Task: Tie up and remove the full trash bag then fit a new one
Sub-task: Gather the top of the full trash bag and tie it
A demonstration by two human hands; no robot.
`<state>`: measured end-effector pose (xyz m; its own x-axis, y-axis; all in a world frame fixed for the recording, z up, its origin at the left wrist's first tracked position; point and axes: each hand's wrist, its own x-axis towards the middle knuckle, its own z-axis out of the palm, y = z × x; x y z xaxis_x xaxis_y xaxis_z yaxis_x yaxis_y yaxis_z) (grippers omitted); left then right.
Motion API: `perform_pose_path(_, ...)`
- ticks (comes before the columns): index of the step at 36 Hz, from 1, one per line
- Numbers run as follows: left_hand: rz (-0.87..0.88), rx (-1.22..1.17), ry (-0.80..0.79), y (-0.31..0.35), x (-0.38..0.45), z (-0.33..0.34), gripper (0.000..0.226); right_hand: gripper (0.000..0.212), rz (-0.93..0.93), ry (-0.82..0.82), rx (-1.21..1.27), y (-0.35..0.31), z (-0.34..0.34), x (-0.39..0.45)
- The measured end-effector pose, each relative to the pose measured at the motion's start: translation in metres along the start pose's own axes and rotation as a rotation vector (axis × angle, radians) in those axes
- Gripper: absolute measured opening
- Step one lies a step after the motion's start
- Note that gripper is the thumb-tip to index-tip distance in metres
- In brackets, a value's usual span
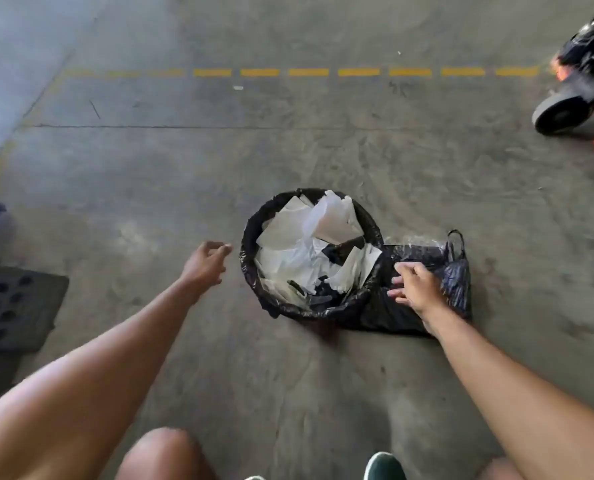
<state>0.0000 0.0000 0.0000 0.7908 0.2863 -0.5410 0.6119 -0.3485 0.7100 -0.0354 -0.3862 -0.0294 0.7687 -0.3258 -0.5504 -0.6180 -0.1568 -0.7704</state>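
A small round bin stands on the concrete floor, lined with a black trash bag point(254, 233) whose rim is folded over the edge. The bag is full of crumpled white paper point(306, 237). A flat, folded new black bag point(423, 258) lies on the floor against the bin's right side. My right hand point(415, 285) rests on this new bag with fingers spread. My left hand point(207, 261) hovers just left of the bin's rim, fingers loosely curled and holding nothing.
A black perforated mat point(14, 306) lies on the floor at the left. A wheeled orange and black machine point(579, 84) stands at the far right. A dashed yellow line point(309, 72) crosses the floor behind the bin. My knee point(163, 455) and shoe point(383, 467) are at the bottom.
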Motion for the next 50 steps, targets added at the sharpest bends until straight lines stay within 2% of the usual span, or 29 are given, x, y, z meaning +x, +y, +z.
perform_pose_path(3, 0.007, -0.060, -0.060, -0.006, 0.043, 0.021, 0.058, 0.051, -0.015, -0.023, -0.029, 0.024, 0.017, 0.046)
perform_pose_path(5, 0.003, -0.135, -0.141, -0.008, 0.065, 0.034, 0.064, 0.063, -0.086, -0.070, -0.031, 0.029, 0.025, 0.061)
perform_pose_path(6, 0.016, -0.142, -0.168, -0.010, 0.073, 0.041, 0.060, 0.063, -0.120, -0.102, -0.045, 0.029, 0.031, 0.063)
perform_pose_path(8, 0.034, -0.169, -0.167, -0.013, 0.087, 0.056, 0.042, 0.045, -0.186, -0.133, -0.102, 0.035, 0.042, 0.073)
perform_pose_path(10, 0.062, -0.158, -0.087, -0.011, 0.096, 0.064, 0.030, 0.015, -0.212, -0.060, -0.185, 0.034, 0.049, 0.082)
perform_pose_path(11, 0.090, -0.136, -0.053, -0.012, 0.098, 0.068, 0.028, 0.013, -0.230, 0.002, -0.217, 0.035, 0.051, 0.084)
perform_pose_path(14, 0.149, -0.094, -0.010, -0.017, 0.101, 0.068, 0.027, 0.026, -0.250, 0.076, -0.243, 0.030, 0.051, 0.086)
perform_pose_path(19, 0.139, -0.191, -0.025, -0.038, 0.088, 0.054, 0.024, 0.015, -0.207, -0.005, -0.265, 0.005, 0.044, 0.085)
perform_pose_path(21, 0.116, -0.312, -0.061, -0.045, 0.085, 0.050, 0.026, 0.012, -0.200, -0.036, -0.173, -0.005, 0.042, 0.090)
perform_pose_path(24, -0.004, -0.498, -0.135, -0.052, 0.089, 0.044, 0.028, 0.029, -0.133, -0.073, 0.039, -0.007, 0.038, 0.098)
perform_pose_path(28, -0.088, -0.492, -0.282, -0.049, 0.099, 0.045, 0.047, 0.040, 0.010, -0.118, 0.270, -0.002, 0.034, 0.100)
perform_pose_path(31, -0.080, -0.533, -0.325, -0.038, 0.096, 0.048, 0.039, 0.033, 0.091, -0.156, 0.295, 0.003, 0.030, 0.105)
perform_pose_path(34, -0.080, -0.455, -0.178, -0.029, 0.099, 0.047, 0.015, 0.029, 0.133, -0.245, 0.234, 0.000, 0.024, 0.110)
perform_pose_path(36, -0.079, -0.363, -0.118, -0.028, 0.107, 0.043, 0.012, 0.030, 0.152, -0.237, 0.173, -0.004, 0.019, 0.112)
perform_pose_path(38, -0.073, -0.380, -0.114, -0.024, 0.114, 0.039, 0.009, 0.026, 0.151, -0.216, 0.110, -0.008, 0.015, 0.114)
perform_pose_path(41, -0.030, -0.471, -0.073, -0.018, 0.119, 0.036, 0.017, 0.022, 0.118, -0.162, 0.104, -0.014, 0.012, 0.114)
perform_pose_path(46, -0.001, -0.575, -0.085, -0.013, 0.118, 0.034, 0.031, 0.019, -0.008, -0.118, 0.325, -0.021, 0.006, 0.108)
perform_pose_path(48, 0.015, -0.513, -0.092, -0.011, 0.112, 0.034, 0.027, 0.020, -0.040, -0.126, 0.351, -0.020, 0.005, 0.109)
perform_pose_path(50, 0.033, -0.393, -0.111, -0.009, 0.110, 0.033, 0.032, 0.013, -0.057, -0.148, 0.330, -0.020, 0.005, 0.107)
